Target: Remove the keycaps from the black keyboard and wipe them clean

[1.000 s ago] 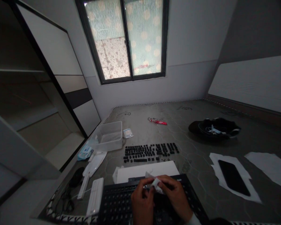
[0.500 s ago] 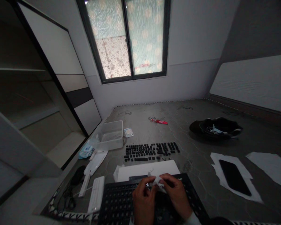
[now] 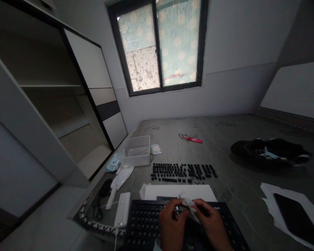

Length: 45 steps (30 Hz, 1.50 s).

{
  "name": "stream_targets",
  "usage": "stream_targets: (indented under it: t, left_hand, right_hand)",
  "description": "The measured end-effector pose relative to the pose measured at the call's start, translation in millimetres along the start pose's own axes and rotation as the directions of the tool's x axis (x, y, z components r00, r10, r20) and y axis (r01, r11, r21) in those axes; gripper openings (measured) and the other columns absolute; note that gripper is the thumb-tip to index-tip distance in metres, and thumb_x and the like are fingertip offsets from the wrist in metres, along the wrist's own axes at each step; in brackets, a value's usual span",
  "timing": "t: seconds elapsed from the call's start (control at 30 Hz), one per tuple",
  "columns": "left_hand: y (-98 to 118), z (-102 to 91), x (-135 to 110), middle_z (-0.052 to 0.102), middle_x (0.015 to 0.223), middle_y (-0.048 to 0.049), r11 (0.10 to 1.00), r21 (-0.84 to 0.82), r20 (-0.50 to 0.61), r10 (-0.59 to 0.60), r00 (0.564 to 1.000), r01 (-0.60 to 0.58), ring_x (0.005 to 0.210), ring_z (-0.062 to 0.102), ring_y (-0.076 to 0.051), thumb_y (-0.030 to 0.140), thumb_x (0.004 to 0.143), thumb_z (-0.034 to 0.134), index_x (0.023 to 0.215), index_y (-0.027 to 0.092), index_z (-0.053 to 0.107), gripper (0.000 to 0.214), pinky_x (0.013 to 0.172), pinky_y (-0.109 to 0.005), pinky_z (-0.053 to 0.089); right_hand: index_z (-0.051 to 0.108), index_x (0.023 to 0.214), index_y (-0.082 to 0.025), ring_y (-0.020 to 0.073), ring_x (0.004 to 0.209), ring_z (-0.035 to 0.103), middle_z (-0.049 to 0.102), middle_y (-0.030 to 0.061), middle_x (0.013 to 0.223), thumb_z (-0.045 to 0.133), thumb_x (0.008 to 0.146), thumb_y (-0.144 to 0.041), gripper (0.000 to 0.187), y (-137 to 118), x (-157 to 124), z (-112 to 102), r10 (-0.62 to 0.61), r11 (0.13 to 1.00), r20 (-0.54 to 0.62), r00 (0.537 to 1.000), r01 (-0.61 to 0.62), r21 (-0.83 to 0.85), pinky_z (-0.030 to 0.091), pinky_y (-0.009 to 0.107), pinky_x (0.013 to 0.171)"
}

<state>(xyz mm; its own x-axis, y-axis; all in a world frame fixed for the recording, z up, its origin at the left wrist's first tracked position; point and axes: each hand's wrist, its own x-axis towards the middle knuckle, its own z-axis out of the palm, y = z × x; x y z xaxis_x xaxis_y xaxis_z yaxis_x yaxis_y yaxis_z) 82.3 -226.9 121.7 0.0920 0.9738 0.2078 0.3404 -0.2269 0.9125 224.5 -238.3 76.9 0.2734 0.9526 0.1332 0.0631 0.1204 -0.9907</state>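
My left hand point(image 3: 173, 223) and my right hand point(image 3: 213, 225) meet over a black keyboard point(image 3: 143, 223), with fingertips pinched together. Between them is a crumpled white tissue point(image 3: 189, 205), gripped from both sides. The keyboard lies at the near edge with its key sockets bare, and my hands hide part of its middle. Beyond it is a flat white board point(image 3: 201, 191). Rows of loose black keycaps point(image 3: 170, 170) are laid out in keyboard order behind the board.
A clear plastic box point(image 3: 137, 161) and a small white packet point(image 3: 156, 149) stand back left. A white power strip point(image 3: 122, 209) sits left of the keyboard. A red-tagged item point(image 3: 191, 139), a black cap point(image 3: 243, 150) and a phone point(image 3: 298, 219) on white paper lie farther right.
The view has swung to the left, so everything appears farther right. Both hands stay on the tissue above the keyboard, and more of the tissue shows between the fingers.
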Motion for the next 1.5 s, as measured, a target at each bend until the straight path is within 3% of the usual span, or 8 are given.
stream_targets:
  t: [0.3, 0.53, 0.7, 0.97, 1.33, 1.5]
  left_hand:
    - [-10, 6.5, 1, 0.074, 0.081, -0.0004, 0.993, -0.065, 0.015, 0.101, 0.995, -0.1, 0.066, 0.061, -0.014, 0.01, 0.073, 0.064, 0.082, 0.024, 0.077, 0.021, 0.061, -0.02, 0.045]
    - [-9, 17.8, 0, 0.072, 0.072, 0.0015, 0.997, -0.064, 0.015, -0.05, 0.999, 0.051, 0.051, 0.054, -0.011, 0.011, 0.07, 0.063, 0.08, 0.02, 0.073, 0.017, 0.05, -0.019, 0.04]
    - [-8, 19.7, 1, 0.072, 0.07, 0.0019, 0.997, -0.062, 0.016, -0.046, 0.999, 0.047, 0.055, 0.056, -0.012, 0.019, 0.075, 0.064, 0.077, 0.021, 0.072, 0.009, 0.053, -0.02, 0.041]
    - [-4, 13.3, 3, 0.07, 0.07, 0.0023, 0.998, -0.005, 0.038, -0.057, 0.998, 0.057, 0.057, 0.057, -0.013, 0.016, 0.074, 0.065, 0.078, 0.021, 0.07, 0.008, 0.058, -0.021, 0.042]
    - [-20, -7.1, 5, 0.066, 0.06, 0.0025, 0.999, 0.001, 0.049, -0.035, 0.998, 0.035, 0.055, 0.056, -0.013, 0.026, 0.074, 0.069, 0.069, 0.018, 0.069, 0.009, 0.055, -0.02, 0.04]
    - [-19, -4.5, 1, 0.072, 0.069, 0.0008, 1.0, 0.005, 0.102, 0.005, 0.995, -0.005, 0.058, 0.059, -0.015, 0.037, 0.079, 0.066, 0.075, 0.021, 0.073, 0.018, 0.058, -0.022, 0.045]
  right_hand:
    - [0.08, 0.081, -0.022, 0.0265, 0.082, 0.07, 0.076, 0.0077, 0.086, 0.074, 0.069, -0.05, 0.031, -1, 1, -7, -0.049, 0.999, 0.003, 0.999, 0.049, -0.021, 0.057, 0.028, 0.077]
    - [0.08, 0.08, -0.022, 0.0243, 0.075, 0.071, 0.076, 0.0082, 0.082, 0.074, 0.071, -0.045, 0.025, 1, 2, -9, -0.145, 0.989, -0.067, 0.987, 0.143, -0.035, 0.058, 0.026, 0.07]
    - [0.079, 0.081, -0.022, 0.0227, 0.075, 0.07, 0.075, 0.0073, 0.083, 0.074, 0.072, -0.046, 0.026, 10, 3, -10, -0.132, 0.99, -0.089, 0.987, 0.127, -0.059, 0.057, 0.025, 0.07]
    - [0.078, 0.084, -0.021, 0.0251, 0.079, 0.069, 0.075, 0.0072, 0.085, 0.072, 0.073, -0.053, 0.034, 2, 3, -4, -0.077, 0.996, -0.103, 0.992, 0.072, -0.056, 0.056, 0.027, 0.073]
    - [0.079, 0.091, -0.023, 0.027, 0.09, 0.069, 0.076, 0.0097, 0.095, 0.066, 0.08, -0.051, 0.033, -5, -8, 2, -0.094, 0.995, 0.046, 0.995, 0.096, -0.039, 0.053, 0.033, 0.084]
    - [0.079, 0.086, -0.02, 0.0262, 0.082, 0.069, 0.075, 0.0081, 0.085, 0.065, 0.079, -0.056, 0.039, -5, -7, 1, -0.031, 0.999, -0.024, 0.999, 0.032, 0.018, 0.053, 0.032, 0.076]
